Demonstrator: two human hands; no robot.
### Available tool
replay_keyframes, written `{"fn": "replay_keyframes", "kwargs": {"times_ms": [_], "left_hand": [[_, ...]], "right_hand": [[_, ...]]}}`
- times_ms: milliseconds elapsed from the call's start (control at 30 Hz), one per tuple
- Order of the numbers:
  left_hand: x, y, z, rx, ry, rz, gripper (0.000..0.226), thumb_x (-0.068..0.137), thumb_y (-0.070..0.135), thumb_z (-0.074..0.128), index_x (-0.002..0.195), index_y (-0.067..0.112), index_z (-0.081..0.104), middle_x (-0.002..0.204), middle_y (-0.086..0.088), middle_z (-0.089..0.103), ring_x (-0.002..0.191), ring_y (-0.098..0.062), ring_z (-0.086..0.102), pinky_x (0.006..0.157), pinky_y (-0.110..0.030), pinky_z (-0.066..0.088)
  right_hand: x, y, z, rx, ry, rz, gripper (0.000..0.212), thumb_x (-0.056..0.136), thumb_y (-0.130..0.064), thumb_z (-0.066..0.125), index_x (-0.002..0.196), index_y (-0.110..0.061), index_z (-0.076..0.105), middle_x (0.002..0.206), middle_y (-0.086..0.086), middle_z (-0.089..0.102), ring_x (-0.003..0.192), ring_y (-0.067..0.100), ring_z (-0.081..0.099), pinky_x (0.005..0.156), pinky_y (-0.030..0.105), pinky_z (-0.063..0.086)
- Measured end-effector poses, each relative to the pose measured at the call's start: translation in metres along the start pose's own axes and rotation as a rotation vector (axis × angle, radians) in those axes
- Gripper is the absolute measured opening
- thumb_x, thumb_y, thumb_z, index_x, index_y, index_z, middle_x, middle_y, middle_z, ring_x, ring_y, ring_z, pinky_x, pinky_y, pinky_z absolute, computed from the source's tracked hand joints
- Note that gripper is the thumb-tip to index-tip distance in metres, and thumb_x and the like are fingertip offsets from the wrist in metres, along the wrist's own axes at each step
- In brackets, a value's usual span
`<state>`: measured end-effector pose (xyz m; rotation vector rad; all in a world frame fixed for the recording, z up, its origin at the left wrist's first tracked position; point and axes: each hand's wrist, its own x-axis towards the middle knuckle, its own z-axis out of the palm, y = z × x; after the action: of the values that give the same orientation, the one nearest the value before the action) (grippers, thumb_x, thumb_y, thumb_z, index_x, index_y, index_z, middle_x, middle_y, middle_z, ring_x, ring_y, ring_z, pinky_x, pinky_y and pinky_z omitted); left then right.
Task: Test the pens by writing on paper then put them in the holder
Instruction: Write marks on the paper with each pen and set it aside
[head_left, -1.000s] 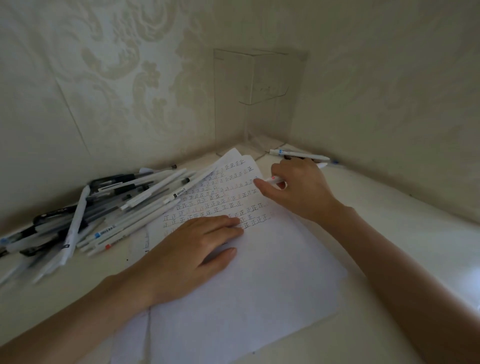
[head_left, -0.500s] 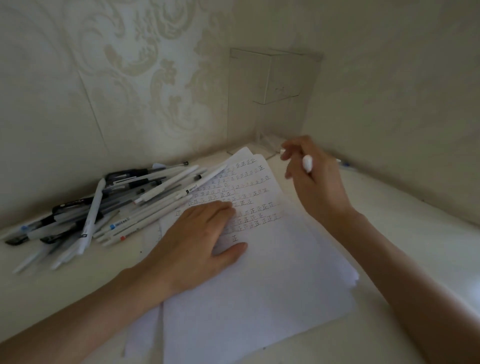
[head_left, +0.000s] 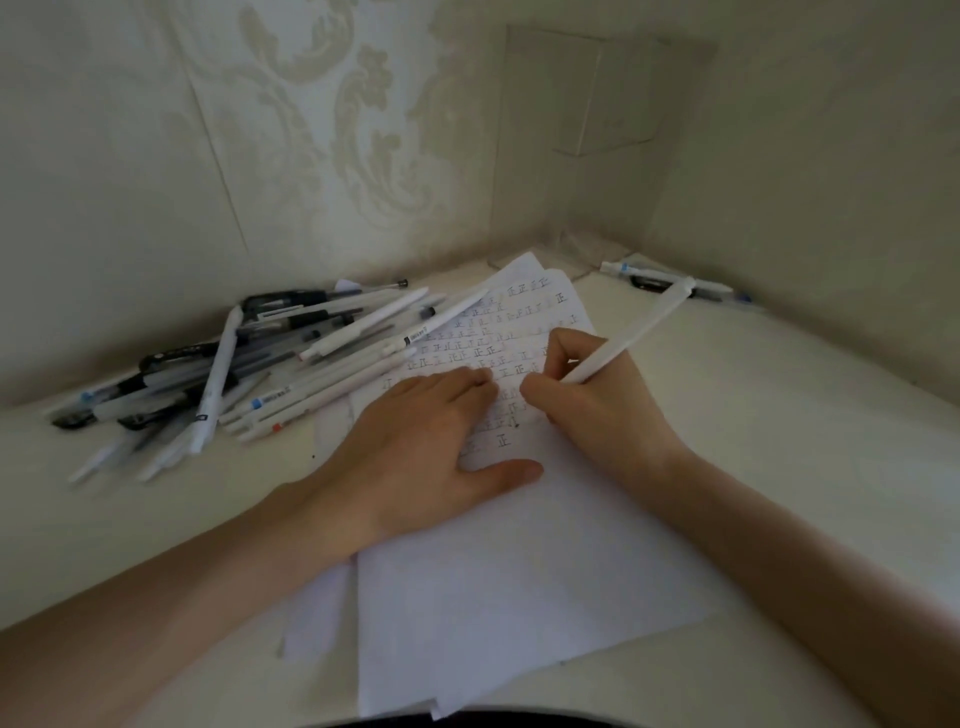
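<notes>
The white pen — likely light, rigid and smooth-barrelled, so best gripped low near the tip — is pinched in the right hand, tip at the paper, which the left hand presses flat, fingers extended.

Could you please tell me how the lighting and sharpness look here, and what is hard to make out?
Head view: dim, even light, no glare; wide-angle stretch at the edges; the pen pile is smeared at its left end; the clear holder is faint against the wall; the marks on the paper by the right hand gripping the white pen are readable.
</notes>
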<state>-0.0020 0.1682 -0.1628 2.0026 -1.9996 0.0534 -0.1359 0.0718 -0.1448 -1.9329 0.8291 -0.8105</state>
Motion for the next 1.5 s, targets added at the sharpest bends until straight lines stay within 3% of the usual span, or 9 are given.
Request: {"fn": "replay_keyframes", "kwargs": {"times_ms": [133,500,833,1433,1500], "left_hand": [[0.000,0.000,0.001,0.010,0.000,-0.001,0.098,0.064,0.082,0.012,0.143,0.027,0.030,0.150,0.012,0.026,0.135,-0.005,0.023,0.099,-0.013,0.010],[-0.001,-0.007,0.002,-0.009,-0.099,0.034,0.093,0.068,0.078,0.011,0.145,0.026,0.021,0.153,0.010,0.018,0.136,-0.004,0.015,0.103,-0.012,0.003],[-0.002,-0.010,0.004,0.002,-0.140,0.052,0.093,0.070,0.076,0.007,0.146,0.024,0.016,0.154,0.008,0.014,0.138,-0.005,0.009,0.111,-0.021,0.004],[-0.002,-0.011,0.004,-0.017,-0.143,0.066,0.093,0.071,0.077,0.008,0.146,0.023,0.016,0.154,0.008,0.014,0.138,-0.005,0.009,0.110,-0.020,0.004],[-0.002,-0.011,0.003,-0.040,-0.127,0.069,0.094,0.071,0.078,0.013,0.146,0.022,0.017,0.153,0.007,0.015,0.138,-0.005,0.012,0.108,-0.018,0.005]], "right_hand": [[-0.003,0.003,0.003,-0.015,0.038,-0.084,0.033,0.072,0.000,0.059,0.056,-0.013,0.033,0.052,0.000,0.030,0.049,0.004,0.026,0.043,0.015,0.022],[-0.001,0.006,0.006,-0.042,0.027,-0.100,0.036,0.075,-0.003,0.058,0.057,-0.016,0.029,0.050,-0.009,0.026,0.049,0.005,0.026,0.044,0.015,0.023],[-0.001,0.005,0.005,-0.058,0.000,-0.087,0.037,0.075,-0.005,0.058,0.055,-0.018,0.028,0.047,-0.010,0.027,0.048,0.005,0.026,0.043,0.014,0.023],[-0.002,0.005,0.005,-0.046,-0.004,-0.042,0.036,0.077,-0.005,0.057,0.056,-0.017,0.030,0.046,-0.011,0.029,0.047,0.004,0.028,0.044,0.013,0.026],[-0.002,0.004,0.002,-0.014,0.035,-0.035,0.033,0.083,-0.012,0.059,0.060,-0.014,0.036,0.046,-0.008,0.039,0.046,0.003,0.034,0.045,0.015,0.031]]}}
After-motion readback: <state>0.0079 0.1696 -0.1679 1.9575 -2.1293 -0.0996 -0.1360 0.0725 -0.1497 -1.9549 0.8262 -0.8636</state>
